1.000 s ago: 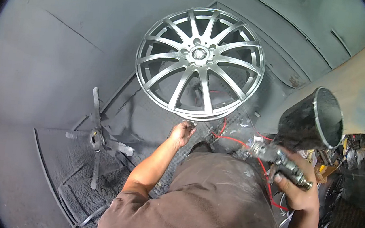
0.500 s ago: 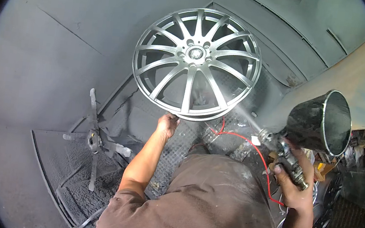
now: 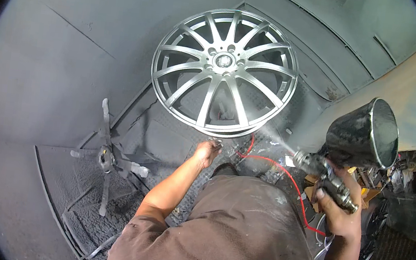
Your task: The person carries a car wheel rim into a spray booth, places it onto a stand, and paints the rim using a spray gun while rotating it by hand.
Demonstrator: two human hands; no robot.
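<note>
Hands first: the right hand (image 3: 345, 212) grips a dark metal spray gun (image 3: 329, 181) with a black, open-topped conical cup (image 3: 349, 138), while the left hand (image 3: 206, 154), fingers bunched, sits just under the near rim of a silver multi-spoke metal wheel (image 3: 224, 60); whether it touches or pinches anything, I can't tell. That wheel sits straight ahead of the person, spoked face up, and pale mist (image 3: 281, 141) leaves the nozzle toward its lower-right edge! Good work here, I'd judge, means an even nozzle gap, steady overlapping passes, a level cup, left fingers clear of the fan, and the thin red hose (image 3: 292, 177) away from wet paint.
</note>
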